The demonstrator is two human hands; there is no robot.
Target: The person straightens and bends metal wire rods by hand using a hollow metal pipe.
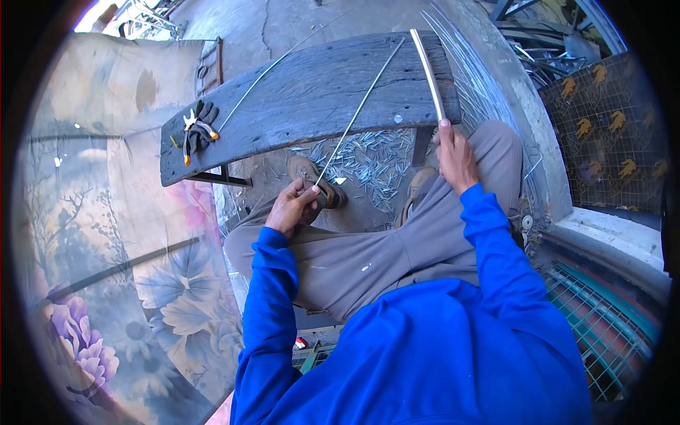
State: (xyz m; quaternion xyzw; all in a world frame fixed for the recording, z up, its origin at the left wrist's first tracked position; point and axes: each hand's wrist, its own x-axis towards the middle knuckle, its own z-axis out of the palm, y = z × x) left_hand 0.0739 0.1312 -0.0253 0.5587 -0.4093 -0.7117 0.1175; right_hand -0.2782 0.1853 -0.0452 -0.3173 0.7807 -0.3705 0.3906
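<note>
My left hand [289,207] is closed on the near end of a long thin metal rod [361,106], whose far end reaches over the dark wooden bench [312,88]. My right hand [457,157] grips the near end of a flat, shiny metal strip [427,76], which lies across the bench's right end. Another thin rod [263,74] rests on the bench's left part. Beside its near end, a dark glove [205,117] lies with orange-handled pliers [190,127] at the bench's left end.
Many short metal offcuts [379,166] litter the floor under the bench, around my shoes. Long thin rods [471,78] lie beyond its right end. A patterned cloth [127,212] spreads at left. A green wire mesh [595,326] is at lower right.
</note>
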